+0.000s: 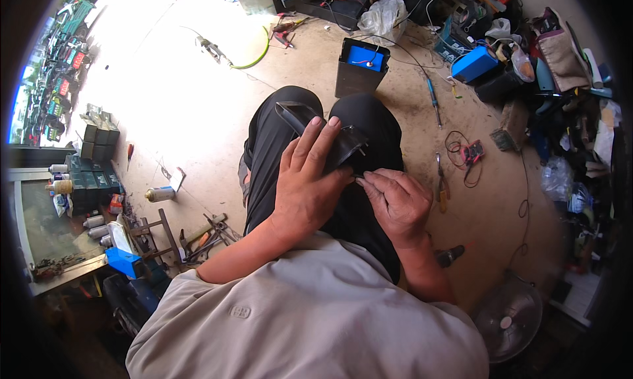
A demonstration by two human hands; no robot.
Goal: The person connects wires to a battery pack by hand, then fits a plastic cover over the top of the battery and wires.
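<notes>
A black plastic part, which looks like a cover with a handle, rests on my thighs. My left hand lies over it, fingers spread across its top and thumb at its lower edge. Close beside that thumb, my right hand pinches a small thin piece between thumb and fingertips; what it is cannot be made out. In front of my knees stands an open black battery case with a blue pack inside and a short red and white wire on top of it.
On the floor to the right lie a soldering iron, pliers, a red multimeter and a wooden block. A fan stands at lower right. At left are a spray can, a screwdriver and a small metal frame.
</notes>
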